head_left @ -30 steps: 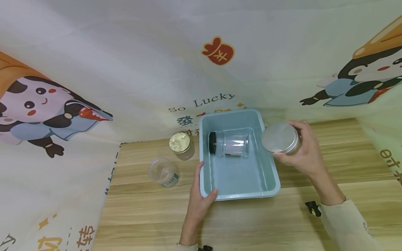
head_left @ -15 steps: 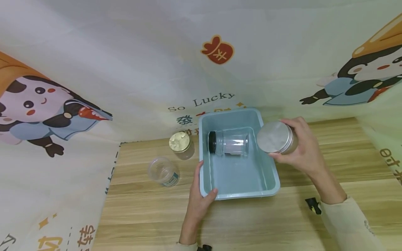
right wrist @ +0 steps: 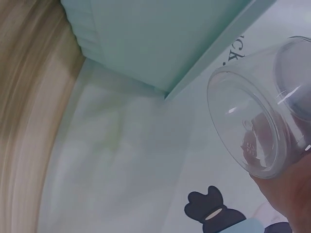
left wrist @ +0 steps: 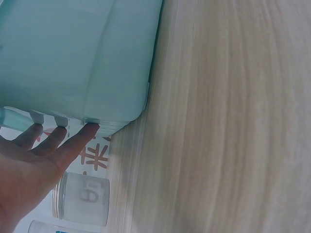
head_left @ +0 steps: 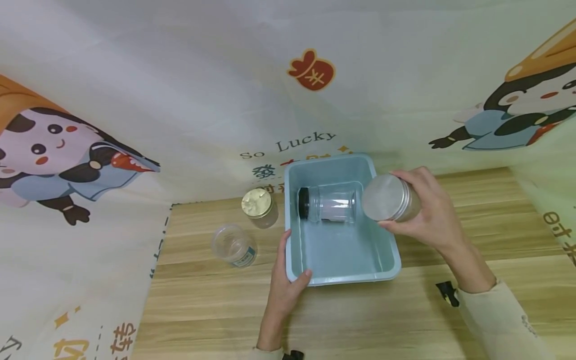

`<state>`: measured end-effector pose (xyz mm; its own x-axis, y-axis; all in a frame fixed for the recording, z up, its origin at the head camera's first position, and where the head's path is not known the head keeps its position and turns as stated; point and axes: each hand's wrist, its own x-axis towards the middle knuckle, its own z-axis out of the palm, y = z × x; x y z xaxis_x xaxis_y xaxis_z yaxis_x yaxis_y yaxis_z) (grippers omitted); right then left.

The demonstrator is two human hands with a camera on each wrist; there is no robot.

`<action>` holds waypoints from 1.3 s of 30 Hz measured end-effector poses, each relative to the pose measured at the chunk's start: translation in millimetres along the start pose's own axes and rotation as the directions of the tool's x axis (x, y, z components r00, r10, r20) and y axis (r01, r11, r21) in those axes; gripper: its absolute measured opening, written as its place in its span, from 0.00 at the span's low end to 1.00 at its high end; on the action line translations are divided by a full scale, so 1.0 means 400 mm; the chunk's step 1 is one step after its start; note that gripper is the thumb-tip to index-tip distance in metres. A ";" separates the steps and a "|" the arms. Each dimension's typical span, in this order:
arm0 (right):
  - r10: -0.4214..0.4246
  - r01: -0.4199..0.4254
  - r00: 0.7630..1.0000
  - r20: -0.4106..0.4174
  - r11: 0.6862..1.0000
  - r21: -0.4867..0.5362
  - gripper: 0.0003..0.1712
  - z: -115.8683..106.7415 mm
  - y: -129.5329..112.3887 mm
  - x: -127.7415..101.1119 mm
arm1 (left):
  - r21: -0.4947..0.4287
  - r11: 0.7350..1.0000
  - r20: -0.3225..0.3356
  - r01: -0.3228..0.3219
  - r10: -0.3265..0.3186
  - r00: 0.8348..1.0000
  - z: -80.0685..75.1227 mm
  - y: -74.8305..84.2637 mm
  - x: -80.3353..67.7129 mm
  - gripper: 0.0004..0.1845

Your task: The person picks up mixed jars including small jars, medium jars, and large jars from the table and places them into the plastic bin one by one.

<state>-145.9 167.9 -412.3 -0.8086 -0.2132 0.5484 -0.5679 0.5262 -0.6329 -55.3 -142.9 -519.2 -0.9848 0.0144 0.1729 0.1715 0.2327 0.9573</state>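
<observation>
Our right hand [head_left: 429,215] grips the silver-lidded jar [head_left: 390,198] tilted, lid pointing left over the right rim of the blue tub [head_left: 387,250], while our left hand [head_left: 285,285] clasps the tub's near-left corner, thumb inside

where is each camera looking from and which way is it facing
Head: looks forward and down at the wooden table; both hands and sleeves show.
Left wrist: low beside the blue bin; left hand at its rim.
Right wrist: looks past the right hand at the silver-lidded jar it holds.
Shared: all three show the bin; head and right wrist show the jar.
</observation>
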 end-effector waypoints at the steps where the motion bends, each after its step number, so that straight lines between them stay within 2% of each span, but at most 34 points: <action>1: -0.003 0.003 1.000 0.000 1.000 -0.003 0.55 0.000 -0.002 0.001 | 0.000 1.000 0.000 -0.002 0.002 1.000 0.000 0.000 0.001 0.47; 21: -0.123 0.126 0.991 0.045 0.989 -0.075 0.57 0.016 -0.024 0.028 | -0.019 1.000 0.002 0.023 -0.023 1.000 0.002 0.003 0.000 0.46; 31: -0.171 0.177 0.982 0.075 0.981 -0.085 0.56 0.029 -0.034 0.036 | -0.030 1.000 0.007 -0.005 0.005 1.000 0.004 0.000 0.002 0.46; 39: -0.215 0.230 0.968 0.132 0.968 -0.106 0.54 0.048 -0.045 0.044 | -0.018 1.000 -0.007 0.004 -0.004 1.000 0.003 -0.001 -0.001 0.47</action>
<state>-152.8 138.8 -401.5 -0.6805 -0.4282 0.5947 -0.7189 0.5472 -0.4286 -55.1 -141.8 -520.0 -0.9853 0.0069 0.1707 0.1681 0.2154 0.9619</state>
